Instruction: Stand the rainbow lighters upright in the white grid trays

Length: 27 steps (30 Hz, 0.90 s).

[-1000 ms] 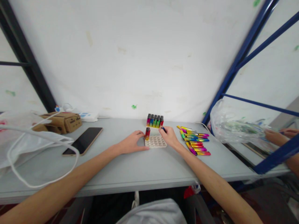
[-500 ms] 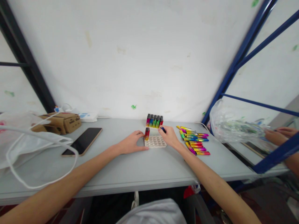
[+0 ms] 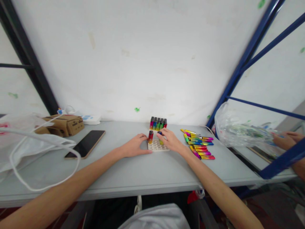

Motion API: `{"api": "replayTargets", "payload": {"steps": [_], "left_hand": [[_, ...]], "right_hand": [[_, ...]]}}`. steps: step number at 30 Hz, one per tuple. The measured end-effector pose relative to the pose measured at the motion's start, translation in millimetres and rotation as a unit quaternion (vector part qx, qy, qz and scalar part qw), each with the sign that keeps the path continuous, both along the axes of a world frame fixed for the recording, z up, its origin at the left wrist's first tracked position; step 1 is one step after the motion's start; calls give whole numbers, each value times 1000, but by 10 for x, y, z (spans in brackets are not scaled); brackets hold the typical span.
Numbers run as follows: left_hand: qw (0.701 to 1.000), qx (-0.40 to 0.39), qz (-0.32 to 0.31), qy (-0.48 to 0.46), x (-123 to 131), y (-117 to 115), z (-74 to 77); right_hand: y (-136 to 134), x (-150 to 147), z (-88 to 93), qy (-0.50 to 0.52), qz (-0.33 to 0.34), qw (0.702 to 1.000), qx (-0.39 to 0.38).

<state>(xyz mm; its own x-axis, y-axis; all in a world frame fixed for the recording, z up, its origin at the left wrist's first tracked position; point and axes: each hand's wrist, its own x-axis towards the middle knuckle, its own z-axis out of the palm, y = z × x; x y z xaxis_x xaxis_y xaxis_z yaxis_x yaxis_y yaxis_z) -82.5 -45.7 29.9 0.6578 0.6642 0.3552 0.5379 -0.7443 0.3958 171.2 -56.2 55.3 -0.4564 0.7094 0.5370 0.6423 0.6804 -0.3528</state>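
Note:
A pale tray (image 3: 156, 148) with rows of round holes lies on the grey table. My left hand (image 3: 134, 146) spans its left end, thumb at the front edge and fingers at the back corner, gripping it. A red lighter (image 3: 150, 137) stands upright in the tray's left part, close to my left fingertips. Over the middle of the tray, my right hand (image 3: 170, 140) pinches a yellow-green lighter (image 3: 161, 142) with a dark top, held upright. Whether its base sits in a hole I cannot tell. Behind stands a block of several colourful lighters (image 3: 158, 123).
Several shiny lighters (image 3: 201, 148) lie loose on the right. A phone (image 3: 87, 143), a cardboard box (image 3: 65, 124) and a white cable (image 3: 77, 163) are on the left. Beyond the blue frame (image 3: 234, 74), another person's hands (image 3: 284, 139) are beside a clear plastic bag (image 3: 240, 132).
My right hand has moved slightly left and turned the lighter from tilted to upright over the tray. My left hand keeps its place on the tray.

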Motion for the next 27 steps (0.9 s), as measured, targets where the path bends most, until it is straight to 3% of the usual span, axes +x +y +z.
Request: {"api": "replayTargets", "payload": {"steps": [4,10,19,27], "left_hand": [[1000,1,-1,-4,-1,-3,-2],[1000,-3,-2,4,0,-6,-1],[1000,4,-9,7,-11,9,-6],[1000,4,-6,8,-11,17,-29]], "right_hand": [[-17,-14,3,-38,16,998,-41],[-23,-76,-50,3,34,996,-86],[25,-159,-116,-20,0,999,-46],[53,-215,-116,-62,50,996,-26]]}}
